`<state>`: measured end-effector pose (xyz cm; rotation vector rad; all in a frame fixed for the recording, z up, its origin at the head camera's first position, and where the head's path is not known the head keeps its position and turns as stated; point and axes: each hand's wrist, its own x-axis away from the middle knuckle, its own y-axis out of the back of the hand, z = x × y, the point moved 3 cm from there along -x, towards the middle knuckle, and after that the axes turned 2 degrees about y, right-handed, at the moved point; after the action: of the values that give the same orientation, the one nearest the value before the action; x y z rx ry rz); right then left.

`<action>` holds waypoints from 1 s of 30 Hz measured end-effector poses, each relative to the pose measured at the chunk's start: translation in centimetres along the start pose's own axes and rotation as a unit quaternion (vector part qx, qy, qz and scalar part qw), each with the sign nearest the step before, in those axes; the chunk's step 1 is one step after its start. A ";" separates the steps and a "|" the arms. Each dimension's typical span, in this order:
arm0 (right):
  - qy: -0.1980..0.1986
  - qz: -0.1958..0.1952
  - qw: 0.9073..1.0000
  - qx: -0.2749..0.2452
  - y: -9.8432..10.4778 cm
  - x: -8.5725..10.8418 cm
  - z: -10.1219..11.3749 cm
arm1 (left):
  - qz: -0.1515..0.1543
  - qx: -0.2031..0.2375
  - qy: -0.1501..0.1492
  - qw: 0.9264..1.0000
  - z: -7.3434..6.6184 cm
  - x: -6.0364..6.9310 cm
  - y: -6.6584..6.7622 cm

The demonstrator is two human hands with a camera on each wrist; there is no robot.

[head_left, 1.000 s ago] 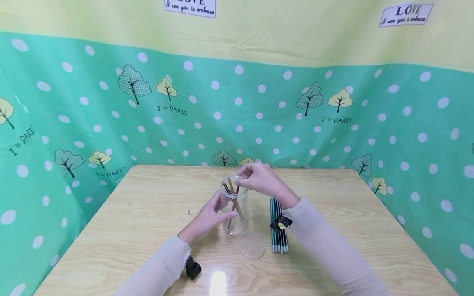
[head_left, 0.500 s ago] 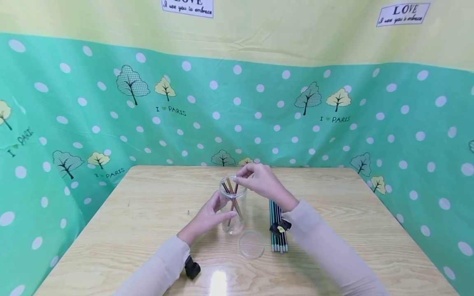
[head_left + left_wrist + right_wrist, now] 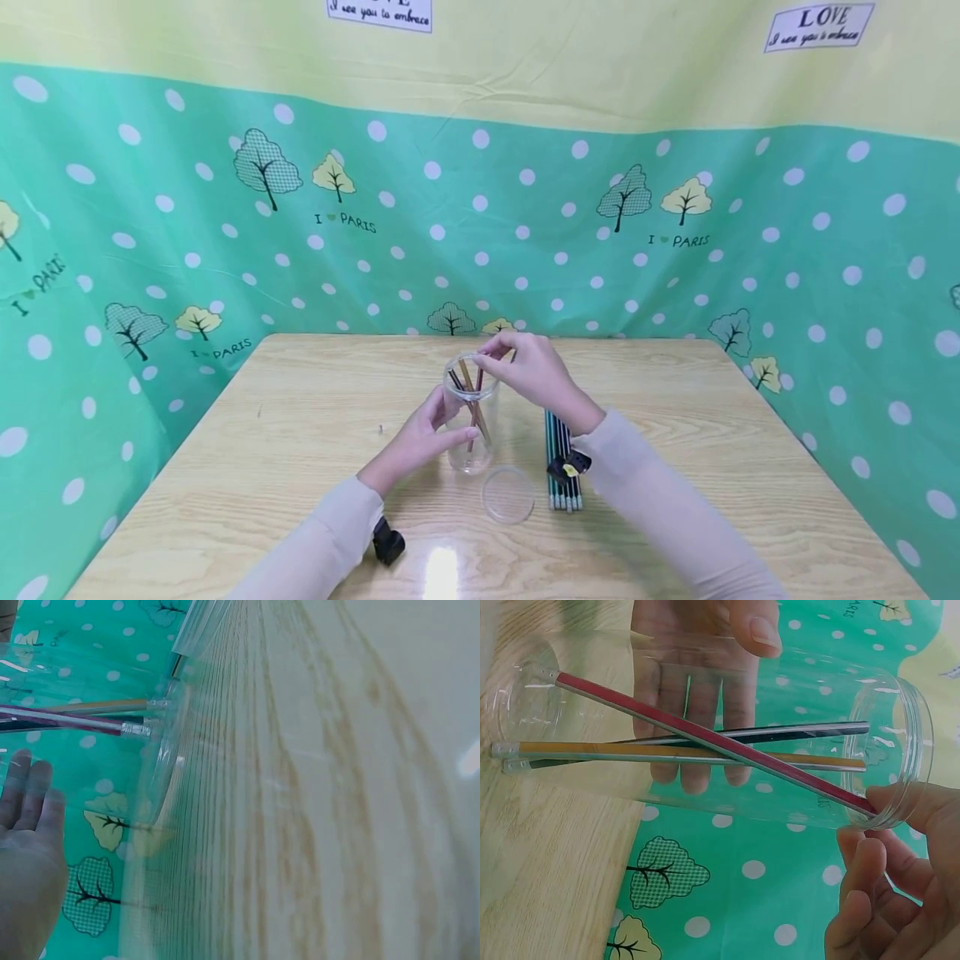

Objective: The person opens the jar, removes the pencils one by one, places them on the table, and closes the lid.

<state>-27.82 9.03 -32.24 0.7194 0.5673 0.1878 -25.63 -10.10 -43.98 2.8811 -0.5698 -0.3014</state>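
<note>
A clear jar [image 3: 467, 462] stands on the table, with the left hand [image 3: 420, 435] gripping its side, fingers behind and thumb in front. Inside, as the right wrist view shows, lean a red pencil [image 3: 705, 736], an orange pencil [image 3: 577, 749] and a black pencil [image 3: 802, 733], eraser ends down. At the jar's mouth, the right hand [image 3: 536, 375] pinches the red pencil's upper end near the rim. The red pencil's eraser sits higher than the others. Part of the left hand [image 3: 30, 862] shows beside the jar in the left wrist view.
A round clear lid [image 3: 508, 495] lies on the wooden table [image 3: 300, 400] in front of the jar. To its right is a row of several dark and teal pencils [image 3: 555, 442], partly under the right wrist. A patterned curtain [image 3: 480, 250] hangs behind the table.
The red pencil's lower end has risen a little inside the jar. Both hands remain in nearly the same place, and the head view has shifted slightly.
</note>
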 end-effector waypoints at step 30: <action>0.023 -0.036 0.998 -0.045 3.0 -0.1 0.9 | -0.007 -0.006 0.005 1.000 -0.2 0.0 0.0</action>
<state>-27.34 10.67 -29.66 0.6080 0.6242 0.1627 -25.54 -10.06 -43.79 2.8755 -0.5437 -0.2903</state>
